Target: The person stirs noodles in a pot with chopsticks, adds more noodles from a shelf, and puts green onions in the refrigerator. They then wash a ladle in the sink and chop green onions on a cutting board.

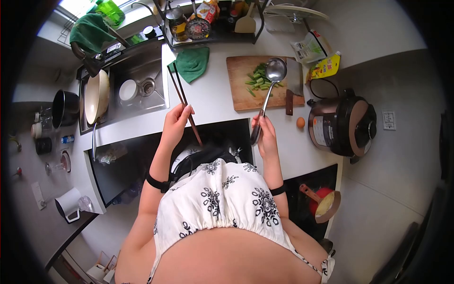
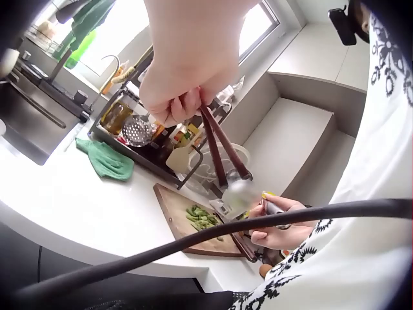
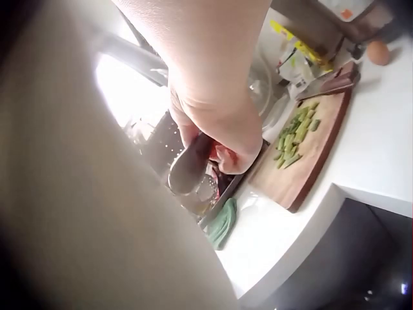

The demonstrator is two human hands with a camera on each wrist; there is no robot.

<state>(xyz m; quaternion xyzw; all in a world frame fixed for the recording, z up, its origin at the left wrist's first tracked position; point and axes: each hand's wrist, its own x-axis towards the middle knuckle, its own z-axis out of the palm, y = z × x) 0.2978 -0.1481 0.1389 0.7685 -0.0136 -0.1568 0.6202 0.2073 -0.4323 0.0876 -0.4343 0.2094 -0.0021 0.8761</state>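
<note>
My left hand [image 1: 176, 125] grips a pair of dark brown chopsticks [image 1: 177, 86] near the sink's right side. They slant across the fist, their far ends pointing away from my body. My right hand [image 1: 267, 138] holds a metal ladle [image 1: 275, 70] by its dark handle, fingers curled round it. The ladle's bowl is raised and overlaps the wooden cutting board [image 1: 238, 90] in the head view. On that board lie chopped green vegetables [image 1: 258, 81] and a cleaver [image 1: 289, 101]. In the right wrist view the ladle's handle end [image 3: 188, 169] sticks out of the fist.
A brown egg [image 1: 301, 123] lies beside the board, left of a pressure cooker [image 1: 333, 124]. A green cloth [image 1: 193, 62] is on the counter. The sink [image 1: 156, 102] holds a white bowl [image 1: 128, 90], with a frying pan [image 1: 97, 97] over its left side. Behind stands a utensil rack [image 1: 222, 39].
</note>
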